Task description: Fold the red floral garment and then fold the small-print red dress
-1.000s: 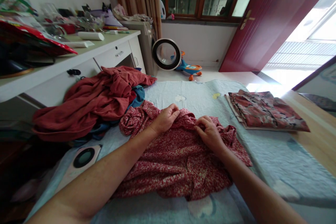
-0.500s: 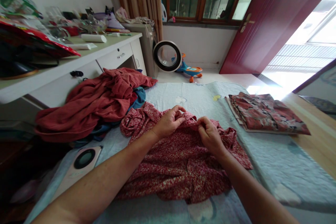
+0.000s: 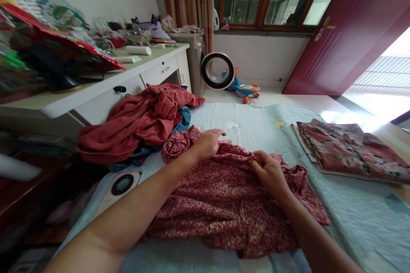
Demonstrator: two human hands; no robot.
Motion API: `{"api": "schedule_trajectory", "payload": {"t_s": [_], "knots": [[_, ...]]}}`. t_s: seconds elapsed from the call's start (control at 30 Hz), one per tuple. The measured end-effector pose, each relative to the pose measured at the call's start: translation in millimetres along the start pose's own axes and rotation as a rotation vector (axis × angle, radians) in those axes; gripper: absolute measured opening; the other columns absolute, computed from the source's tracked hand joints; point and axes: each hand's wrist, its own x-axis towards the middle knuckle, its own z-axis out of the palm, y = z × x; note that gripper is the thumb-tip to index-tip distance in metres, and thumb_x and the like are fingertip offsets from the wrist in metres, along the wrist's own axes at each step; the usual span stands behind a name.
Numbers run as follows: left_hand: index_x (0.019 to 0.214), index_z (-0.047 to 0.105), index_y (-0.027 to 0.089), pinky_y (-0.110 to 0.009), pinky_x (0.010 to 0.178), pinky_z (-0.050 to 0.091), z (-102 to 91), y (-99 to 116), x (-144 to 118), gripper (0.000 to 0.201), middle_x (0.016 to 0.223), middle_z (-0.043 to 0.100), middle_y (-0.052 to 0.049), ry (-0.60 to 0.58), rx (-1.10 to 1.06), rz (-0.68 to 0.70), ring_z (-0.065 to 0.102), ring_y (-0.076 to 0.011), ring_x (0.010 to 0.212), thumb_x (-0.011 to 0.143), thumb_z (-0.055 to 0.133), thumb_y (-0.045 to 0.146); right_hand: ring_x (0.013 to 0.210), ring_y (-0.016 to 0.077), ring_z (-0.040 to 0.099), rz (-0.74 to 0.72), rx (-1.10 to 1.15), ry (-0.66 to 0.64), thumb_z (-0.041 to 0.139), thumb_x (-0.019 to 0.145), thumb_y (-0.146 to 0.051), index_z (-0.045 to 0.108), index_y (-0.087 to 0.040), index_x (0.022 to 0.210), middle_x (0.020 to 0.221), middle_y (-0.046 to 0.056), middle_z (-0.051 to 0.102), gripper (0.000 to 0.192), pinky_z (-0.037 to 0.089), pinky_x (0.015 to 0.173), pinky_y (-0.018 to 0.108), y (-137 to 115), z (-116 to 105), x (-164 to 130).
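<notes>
A red garment with a fine pale pattern [image 3: 221, 196] lies spread and creased on the bed in front of me. My left hand [image 3: 207, 143] is at its far edge, one finger stretched to the right; its other fingers are partly hidden, and cloth seems gripped beneath them. To the right, my right hand [image 3: 268, 171] pinches the same edge between thumb and fingers. A raised fold of cloth runs between the two hands. Whatever small detail sits at that edge is too blurred to make out.
A heap of rust-red and blue clothes [image 3: 137, 123] lies left, near a pinkish flat item with a dark oval [image 3: 123, 184]. Folded flowered cloth [image 3: 349, 147] lies right on the pale blue bed cover [image 3: 221, 113]. Beyond are a cluttered desk [image 3: 160, 66] and an open washer door [image 3: 218, 71].
The view has swung left, so everything sits further right. My left hand has turned over to show its back, with a finger extended. The right hand still pinches the garment's edge.
</notes>
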Motion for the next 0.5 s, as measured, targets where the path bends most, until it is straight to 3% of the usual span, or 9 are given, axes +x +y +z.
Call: {"api": "schedule_trajectory", "payload": {"t_s": [0.1, 0.17, 0.33, 0.5], "knots": [[0.109, 0.064, 0.015, -0.037, 0.097, 0.046, -16.6, -34, -2, 0.04, 0.113, 0.069, -0.011, -0.123, 0.26, -0.129, 0.063, -0.0224, 0.106, 0.074, 0.051, 0.002, 0.06, 0.014, 0.051, 0.007, 0.071, 0.057, 0.056, 0.086, -0.04, 0.064, -0.022, 0.093, 0.066, -0.003, 0.059, 0.021, 0.039, 0.058, 0.025, 3, -1, -6], [0.097, 0.068, 0.017, -0.037, 0.09, 0.047, -23.3, -43, -12, 0.025, 0.099, 0.071, -0.01, -0.178, 0.4, -0.101, 0.064, -0.0234, 0.097, 0.079, 0.053, 0.008, 0.062, 0.0145, 0.052, 0.011, 0.106, 0.083, 0.056, 0.086, -0.04, 0.063, -0.022, 0.092, 0.068, -0.002, 0.06, 0.021, 0.04, 0.059, 0.025, 6, -2, -10], [0.086, 0.066, 0.017, -0.037, 0.083, 0.043, -23.2, -26, -57, 0.017, 0.091, 0.069, -0.009, -0.124, 0.571, 0.151, 0.061, -0.0229, 0.089, 0.088, 0.049, 0.013, 0.07, 0.0171, 0.056, 0.062, 0.157, 0.107, 0.056, 0.085, -0.041, 0.061, -0.021, 0.095, 0.078, 0.0, 0.064, 0.023, 0.045, 0.067, 0.027, 24, -8, -22], [0.077, 0.065, 0.017, -0.036, 0.076, 0.041, -15.7, -16, -90, 0.014, 0.079, 0.068, -0.007, -0.25, 0.522, 0.224, 0.06, -0.0219, 0.078, 0.086, 0.055, 0.014, 0.069, 0.0175, 0.055, 0.098, 0.151, 0.087, 0.057, 0.085, -0.042, 0.061, -0.021, 0.098, 0.078, 0.0, 0.062, 0.025, 0.044, 0.066, 0.028, 37, -14, -28]]}}
